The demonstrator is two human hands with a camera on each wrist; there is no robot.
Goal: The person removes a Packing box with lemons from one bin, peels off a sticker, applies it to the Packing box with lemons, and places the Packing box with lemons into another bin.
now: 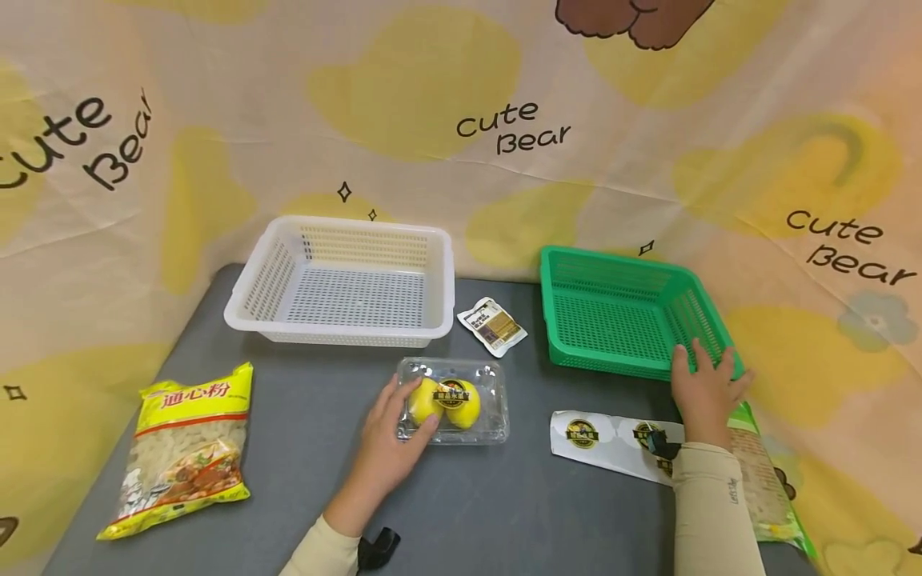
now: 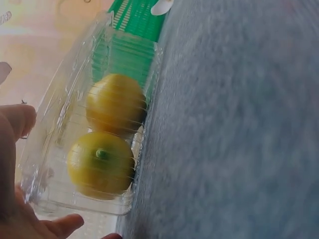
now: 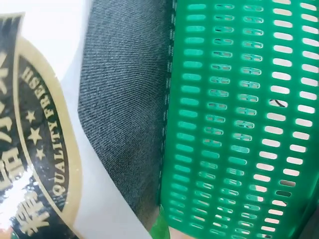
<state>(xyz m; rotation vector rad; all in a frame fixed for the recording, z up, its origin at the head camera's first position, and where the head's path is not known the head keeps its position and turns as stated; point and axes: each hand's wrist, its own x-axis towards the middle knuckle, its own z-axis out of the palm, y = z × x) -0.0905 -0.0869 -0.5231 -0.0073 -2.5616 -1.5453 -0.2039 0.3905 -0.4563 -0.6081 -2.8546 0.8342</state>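
A clear plastic fruit box (image 1: 492, 412) sits on the grey table, with two yellow fruits (image 1: 464, 406) inside and a black and gold round sticker (image 1: 451, 394) on its lid. My left hand (image 1: 392, 436) holds its left end, thumb toward the front and fingers toward the back. From the left wrist view, one fruit (image 2: 101, 164) shows a green stem spot. At the right, my right hand (image 1: 709, 392) is spread over the front right corner of the green basket (image 1: 612, 364), holding nothing. Whether it touches the rim I cannot tell. Beneath its wrist lies a white sticker strip (image 1: 612, 436).
A white basket (image 1: 338, 328) stands at the back left. Between the baskets lies a small white and brown packet (image 1: 493, 326). A yellow pasta bag (image 1: 189, 448) is on the left; another bag (image 1: 763, 480) lies partly under the right forearm. Printed cloth (image 1: 403, 104) hangs behind.
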